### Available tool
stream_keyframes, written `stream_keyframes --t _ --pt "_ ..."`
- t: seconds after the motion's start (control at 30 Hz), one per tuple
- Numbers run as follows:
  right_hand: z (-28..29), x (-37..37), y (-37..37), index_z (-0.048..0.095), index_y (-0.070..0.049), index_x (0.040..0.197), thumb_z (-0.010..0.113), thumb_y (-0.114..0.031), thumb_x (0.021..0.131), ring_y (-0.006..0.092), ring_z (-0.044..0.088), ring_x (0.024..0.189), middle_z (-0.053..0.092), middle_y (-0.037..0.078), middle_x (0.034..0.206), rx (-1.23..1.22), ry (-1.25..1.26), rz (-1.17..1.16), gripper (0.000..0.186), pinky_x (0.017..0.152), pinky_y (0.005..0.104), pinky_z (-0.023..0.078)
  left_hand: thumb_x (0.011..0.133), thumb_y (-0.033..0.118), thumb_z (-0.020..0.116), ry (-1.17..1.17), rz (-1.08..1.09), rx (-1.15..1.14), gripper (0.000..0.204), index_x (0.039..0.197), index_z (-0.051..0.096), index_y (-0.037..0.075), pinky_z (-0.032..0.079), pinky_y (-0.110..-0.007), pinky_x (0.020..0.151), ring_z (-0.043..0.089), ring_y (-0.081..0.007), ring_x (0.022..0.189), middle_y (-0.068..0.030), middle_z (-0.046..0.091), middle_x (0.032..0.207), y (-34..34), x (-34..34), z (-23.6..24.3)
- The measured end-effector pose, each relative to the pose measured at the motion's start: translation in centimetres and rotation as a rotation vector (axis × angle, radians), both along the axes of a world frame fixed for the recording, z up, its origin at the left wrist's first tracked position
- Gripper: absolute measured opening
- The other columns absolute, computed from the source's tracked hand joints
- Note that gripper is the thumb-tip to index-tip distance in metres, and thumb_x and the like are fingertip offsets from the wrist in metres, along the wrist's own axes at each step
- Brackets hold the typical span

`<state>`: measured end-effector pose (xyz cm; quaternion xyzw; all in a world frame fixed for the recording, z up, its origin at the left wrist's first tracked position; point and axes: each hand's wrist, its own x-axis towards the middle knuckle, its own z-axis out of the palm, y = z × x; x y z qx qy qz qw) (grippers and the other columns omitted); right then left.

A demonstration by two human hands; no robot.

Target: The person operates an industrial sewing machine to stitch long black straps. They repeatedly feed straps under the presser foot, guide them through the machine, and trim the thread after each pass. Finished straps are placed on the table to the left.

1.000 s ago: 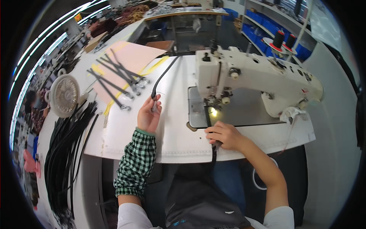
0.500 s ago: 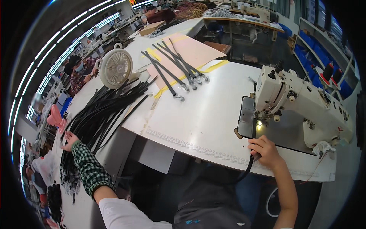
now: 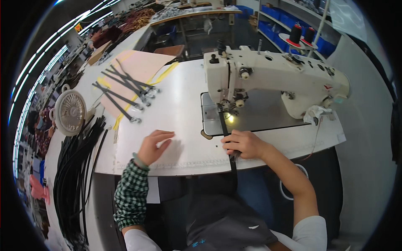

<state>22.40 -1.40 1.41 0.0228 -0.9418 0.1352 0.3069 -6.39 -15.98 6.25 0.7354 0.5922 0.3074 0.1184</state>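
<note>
My left hand (image 3: pixel 155 146) hovers over the white tabletop (image 3: pixel 176 104) with its fingers apart and empty, its forearm in a checked sleeve. My right hand (image 3: pixel 236 144) grips a black strap (image 3: pixel 222 121) that runs from under the needle area of the white sewing machine (image 3: pixel 268 71), beside a small lit lamp, down over the table's front edge. To the left, several black straps with metal ends (image 3: pixel 121 88) lie on a pink sheet (image 3: pixel 138 62) with yellow strips. A long bundle of loose black straps (image 3: pixel 71 167) lies at the table's left end.
A small fan (image 3: pixel 70 111) stands at the left, above a pink object (image 3: pixel 37 188). Thread spools (image 3: pixel 295 35) stand behind the machine, near shelves of blue bins (image 3: pixel 271 35). Another worker in patterned clothing (image 3: pixel 42 129) is partly visible at the far left.
My left hand held a strap upright, moved to the loose bundle as the view turned left, and is now back over the tabletop, empty. My right hand still grips the strap at the machine.
</note>
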Motion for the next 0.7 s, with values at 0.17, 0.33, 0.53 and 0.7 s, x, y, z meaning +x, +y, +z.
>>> stream_keyframes --t 0.17,0.33,0.53,0.7 --pt "0.0 0.2 -0.2 0.056 -0.011 0.073 0.063 -0.020 0.072 0.0137 0.050 0.068 0.056 -0.004 0.085 0.028 -0.007 -0.014 0.011 0.050 0.0263 0.045 0.074 0.005 0.057 0.169 -0.143 0.122 0.021 0.094 0.060 0.002 0.046 -0.034 0.076 0.055 -0.0266 0.088 -0.0114 0.060 0.095 7.8 7.7 -3.1" --pt "-0.2 0.4 -0.2 0.057 -0.011 0.073 0.064 -0.019 0.071 0.0136 0.051 0.069 0.056 -0.004 0.085 0.013 0.009 -0.008 0.011 0.050 0.0267 0.045 0.073 0.010 0.060 0.183 -0.144 0.131 0.022 0.094 0.060 0.002 0.045 -0.032 0.075 0.054 -0.0255 0.085 -0.0090 0.059 0.094 11.0 8.9 -4.2" --pt "-0.5 0.2 0.0 0.058 -0.011 0.074 0.065 -0.017 0.069 0.0146 0.052 0.068 0.057 -0.003 0.086 -0.034 0.004 0.003 0.010 0.051 0.0274 0.045 0.071 0.018 0.064 0.211 -0.182 0.218 0.032 0.099 0.059 0.002 0.044 -0.033 0.078 0.051 -0.0255 0.088 -0.0088 0.055 0.097 10.6 8.8 -4.7" --pt "-0.3 0.1 -0.1 0.059 -0.011 0.075 0.065 -0.017 0.069 0.0145 0.053 0.066 0.057 -0.003 0.086 -0.048 -0.007 -0.002 0.010 0.051 0.0274 0.045 0.069 0.026 0.066 0.225 -0.185 0.191 0.040 0.102 0.057 0.004 0.041 -0.033 0.078 0.049 -0.0241 0.092 -0.0083 0.052 0.100 10.5 8.6 -5.0"
